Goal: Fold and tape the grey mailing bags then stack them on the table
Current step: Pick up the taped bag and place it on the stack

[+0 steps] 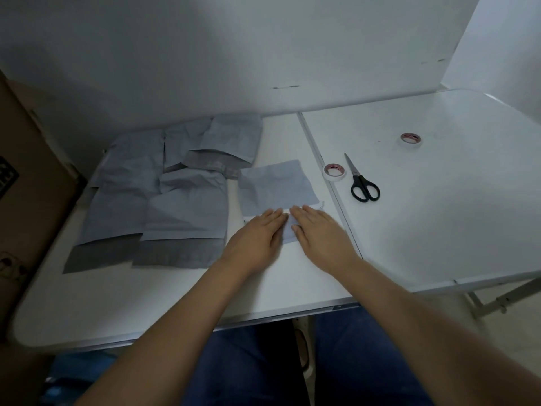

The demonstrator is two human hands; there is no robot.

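Left hand (257, 232) and right hand (317, 227) – fingers straight, flat – press the near edge of the folded grey bag (275, 187) on the surface (292, 276).

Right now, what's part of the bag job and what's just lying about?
Job:
- folded bag under left hand and right hand
- unfolded bags
- near tape roll
- far tape roll
- scissors

Lying about:
- cardboard box, off the table

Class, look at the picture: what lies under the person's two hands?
Both the left hand and right hand press flat on the near end of a folded grey mailing bag, which lies on the white table. The part beneath the palms is covered.
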